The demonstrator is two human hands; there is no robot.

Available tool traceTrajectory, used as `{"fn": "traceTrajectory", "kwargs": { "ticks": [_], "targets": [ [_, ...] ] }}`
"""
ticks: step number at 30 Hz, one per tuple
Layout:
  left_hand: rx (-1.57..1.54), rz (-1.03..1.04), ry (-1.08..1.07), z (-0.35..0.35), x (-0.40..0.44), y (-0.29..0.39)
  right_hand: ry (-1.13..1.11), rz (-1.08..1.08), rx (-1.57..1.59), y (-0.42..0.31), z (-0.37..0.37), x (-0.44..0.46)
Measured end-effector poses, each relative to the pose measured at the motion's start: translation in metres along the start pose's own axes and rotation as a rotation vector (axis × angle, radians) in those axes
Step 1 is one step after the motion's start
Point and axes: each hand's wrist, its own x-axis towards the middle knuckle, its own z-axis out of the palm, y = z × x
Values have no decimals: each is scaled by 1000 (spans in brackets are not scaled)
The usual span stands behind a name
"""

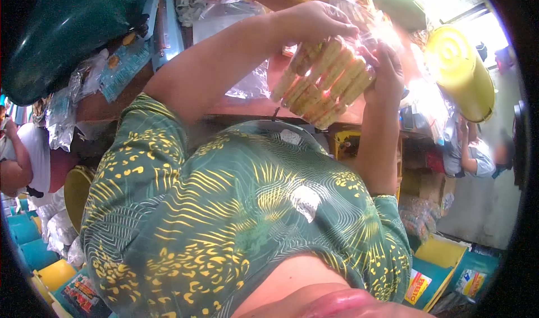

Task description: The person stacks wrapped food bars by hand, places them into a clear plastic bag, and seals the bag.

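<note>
both hands clamped on one thing from what i see at my end. left hand (323,23) comes in from the left with its forearm across the table (238,107), fingers together on the top edge of a clear bag (328,82). right hand (386,73) pinches the same bag at its upper right, forearm running up from below. bag is packed with yellowish sticks in rows, tilted, lower end overlapping the table's near edge in my view; can't tell how high it sits above the surface.

room check: bag fills most of the gap between the two forearms. narrow strip of tabletop shows left of the bag, next to thin clear plastic (250,82). patterned shirt (236,189) sits just short of the near edge, so i read little slack on that side. past the left elbow, blue box (168,31) and big dark green container (73,37) bound the left. on the right i see some space between the wrist and the yellow tub (460,73). far side behind the hands is washed out by glare, can't read it.
</note>
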Motion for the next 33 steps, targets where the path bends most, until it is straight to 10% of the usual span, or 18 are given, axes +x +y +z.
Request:
{"fn": "traceTrajectory", "kwargs": {
  "ticks": [15, 22, 28, 33],
  "targets": [
    [49, -79, -24, -9, 20, -48, 45, 139, -65, 23, -12, 16],
    [401, 216, 8, 4, 1, -24, 19, 111, -86, 26, -12, 13],
    [737, 979, 270, 39, -10, -11, -441, 80, -417, 11, -30, 18],
    [339, 933, 38, 44, -29, -38, -874, -409, -712, 6, 2, 3]
  ]
}}
